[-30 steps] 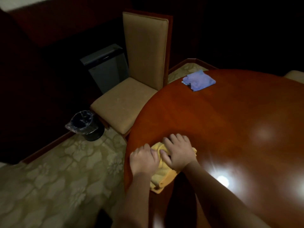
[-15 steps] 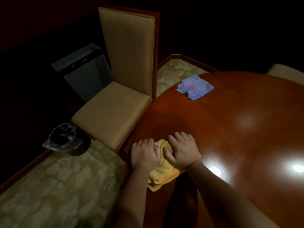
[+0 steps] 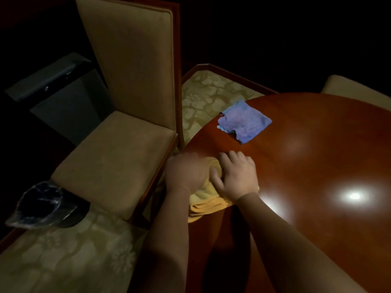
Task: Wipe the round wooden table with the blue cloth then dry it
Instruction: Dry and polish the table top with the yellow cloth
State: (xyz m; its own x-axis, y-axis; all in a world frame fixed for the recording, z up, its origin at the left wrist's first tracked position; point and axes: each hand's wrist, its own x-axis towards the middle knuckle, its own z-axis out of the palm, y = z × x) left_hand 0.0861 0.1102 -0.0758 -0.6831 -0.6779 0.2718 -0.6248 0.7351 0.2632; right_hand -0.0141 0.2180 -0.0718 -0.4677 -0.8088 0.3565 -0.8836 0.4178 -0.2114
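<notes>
left hand (image 3: 186,173) motion-blurred, yellow cloth (image 3: 206,203) mostly hidden under both hands, table (image 3: 317,166) cropped right

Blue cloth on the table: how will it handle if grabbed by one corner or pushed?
The blue cloth is probably floppy: it lies flat with ragged, rumpled edges. Likely light, since it looks thin. Pushed, it may slide or bunch up on the glossy table, as the yellow cloth bunches under both hands.

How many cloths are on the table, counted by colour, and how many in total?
Blue cloth, lying flat on the round wooden table: 1
Yellow cloth, under the left hand and right hand: 1
Total: 2
</notes>
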